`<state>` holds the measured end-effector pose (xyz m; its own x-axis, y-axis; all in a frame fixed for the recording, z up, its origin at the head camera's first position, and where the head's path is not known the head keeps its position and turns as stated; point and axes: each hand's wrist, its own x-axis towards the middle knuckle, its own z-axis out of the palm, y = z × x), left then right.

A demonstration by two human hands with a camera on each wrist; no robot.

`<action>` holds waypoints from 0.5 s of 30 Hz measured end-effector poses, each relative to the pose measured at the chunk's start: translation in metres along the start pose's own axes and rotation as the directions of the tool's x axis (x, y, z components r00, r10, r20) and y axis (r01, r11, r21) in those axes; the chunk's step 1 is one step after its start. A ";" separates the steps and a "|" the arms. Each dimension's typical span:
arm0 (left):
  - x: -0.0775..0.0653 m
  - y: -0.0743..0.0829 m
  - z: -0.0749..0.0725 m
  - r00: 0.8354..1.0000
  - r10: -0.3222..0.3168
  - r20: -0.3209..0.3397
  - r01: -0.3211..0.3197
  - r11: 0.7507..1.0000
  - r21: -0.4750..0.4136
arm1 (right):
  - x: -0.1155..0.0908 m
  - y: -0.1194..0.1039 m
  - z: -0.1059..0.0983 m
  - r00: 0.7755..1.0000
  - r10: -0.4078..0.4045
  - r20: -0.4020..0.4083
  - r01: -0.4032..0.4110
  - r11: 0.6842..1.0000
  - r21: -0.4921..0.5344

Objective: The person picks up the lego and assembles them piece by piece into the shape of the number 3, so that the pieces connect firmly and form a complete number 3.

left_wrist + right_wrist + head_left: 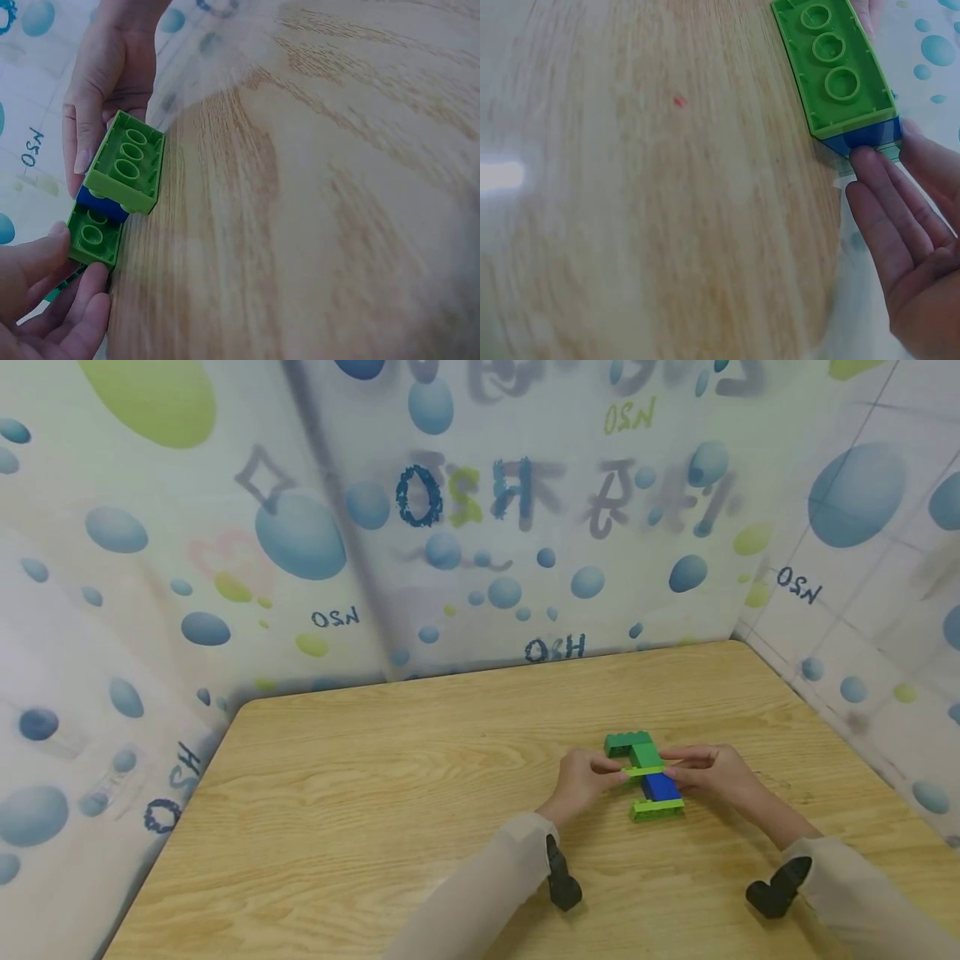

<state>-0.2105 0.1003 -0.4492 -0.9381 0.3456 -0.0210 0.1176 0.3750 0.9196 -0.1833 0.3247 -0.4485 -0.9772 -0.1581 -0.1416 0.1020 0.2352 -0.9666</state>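
Several toy building bricks are joined into one piece, held just over the table. A dark green brick (628, 742) forms its far end, and a blue brick (662, 787) lies between two lime green ones. Toward the person is a lime brick (657, 810), its hollow underside with round tubes showing in both wrist views. My left hand (585, 779) pinches the middle lime brick (96, 234) between thumb and fingers. From the other side, my right hand (716, 772) grips the joined bricks; in the right wrist view its thumb and fingers meet the blue brick (862, 136).
A wood-grain table (360, 810) lies beneath both hands. Behind and beside it hangs a white curtain (480, 560) printed with blue and green drops. Black straps (562, 877) stick out at the sleeve cuffs. A small red speck (679, 100) marks the tabletop.
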 end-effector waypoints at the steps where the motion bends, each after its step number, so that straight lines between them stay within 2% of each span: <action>1: 0.000 0.000 0.000 1.000 -0.012 0.002 0.012 1.000 -0.007 | 0.000 0.000 0.000 1.000 0.003 0.001 -0.003 1.000 -0.002; 7: 0.000 -0.001 0.000 0.996 -0.087 0.036 0.089 0.995 -0.052 | -0.003 -0.002 0.000 1.000 0.007 0.008 -0.007 0.999 -0.050; 15: -0.001 -0.001 -0.008 0.992 -0.080 0.095 0.087 0.993 -0.078 | -0.007 -0.001 -0.009 1.000 0.007 0.001 -0.007 0.996 -0.086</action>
<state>-0.2127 0.0929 -0.4468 -0.9094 0.3946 -0.1313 0.0098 0.3358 0.9419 -0.1782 0.3338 -0.4449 -0.9764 -0.1570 -0.1482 0.0922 0.3176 -0.9437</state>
